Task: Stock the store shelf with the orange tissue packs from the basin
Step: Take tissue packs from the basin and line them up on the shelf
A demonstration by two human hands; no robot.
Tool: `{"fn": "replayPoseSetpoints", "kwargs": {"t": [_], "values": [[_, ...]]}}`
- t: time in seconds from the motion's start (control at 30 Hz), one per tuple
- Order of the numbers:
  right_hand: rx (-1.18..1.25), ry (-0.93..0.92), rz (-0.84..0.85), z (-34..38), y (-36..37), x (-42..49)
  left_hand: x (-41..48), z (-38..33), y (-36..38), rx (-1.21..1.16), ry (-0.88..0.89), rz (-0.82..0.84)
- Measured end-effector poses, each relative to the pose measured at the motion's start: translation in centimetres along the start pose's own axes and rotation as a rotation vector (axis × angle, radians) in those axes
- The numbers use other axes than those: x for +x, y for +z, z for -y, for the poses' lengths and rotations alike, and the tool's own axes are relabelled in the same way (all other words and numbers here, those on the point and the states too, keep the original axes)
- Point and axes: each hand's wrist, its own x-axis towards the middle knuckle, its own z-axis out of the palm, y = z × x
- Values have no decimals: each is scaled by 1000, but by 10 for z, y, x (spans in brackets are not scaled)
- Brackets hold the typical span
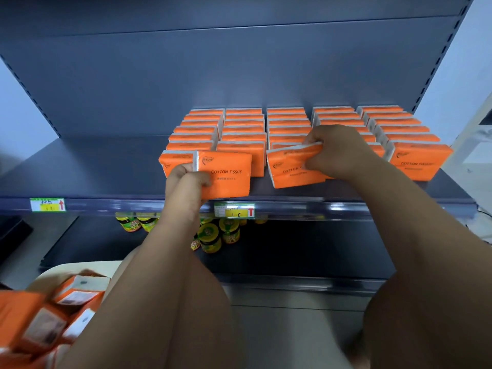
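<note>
Nearest, at lower left, the pale basin (50, 271) holds a blurred heap of orange tissue packs (40, 320), and beyond it small jars (210, 235) stand on the lower shelf (292, 251). At the front edge of the upper shelf (106, 166), the left hand (186, 179) pinches the front-left pack (229, 174) by its left end, and the right hand (335, 153) curls its fingers round the right end of the front-right pack (290, 169). Both packs stand on a long edge with the printed face toward the camera and the long axis running left to right, the right one slightly tilted, and behind them 5 rows of stocked packs (287, 123) run back toward the rear panel.
</note>
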Motion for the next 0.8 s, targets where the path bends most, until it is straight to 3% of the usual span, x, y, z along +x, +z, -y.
{"fn": "replayPoseSetpoints", "kwargs": {"t": [0.3, 0.53, 0.63, 0.8], "values": [[-212, 72, -4, 5, 12, -2, -2, -1, -4, 2, -14, 8], [-272, 16, -37, 12, 10, -11, -3, -2, -3, 67, -17, 59], [-139, -135, -111, 22, 14, -18, -1, 1, -1, 70, -13, 59], [209, -283, -10, 40, 28, -24, -4, 1, 8, 78, 16, 154]]}}
